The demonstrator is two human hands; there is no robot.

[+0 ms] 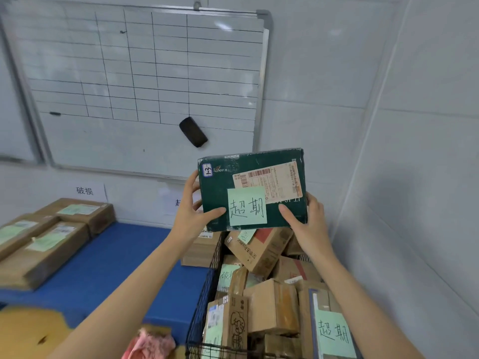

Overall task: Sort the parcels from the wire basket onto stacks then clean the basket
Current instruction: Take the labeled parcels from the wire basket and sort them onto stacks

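Note:
A dark green flat parcel (220, 195) with a shipping label and a green handwritten note is held up above the wire basket. My left hand (191, 211) grips its left edge, thumb on the front. My right hand (308, 221) grips its lower right corner. The black wire basket (201, 296) at lower right is full of several brown cardboard parcels (269, 304), some bearing green notes. On the blue mat (108, 268) at left lies a stack of brown parcels (44, 244). Another brown stack (201, 252) sits beside the basket behind my left wrist.
A gridded whiteboard (145, 81) with a black eraser (193, 132) hangs on the wall. Paper signs (85, 190) are stuck to the wall above the stacks. A pink cloth (150, 344) lies at the bottom edge. The white wall closes in on the right.

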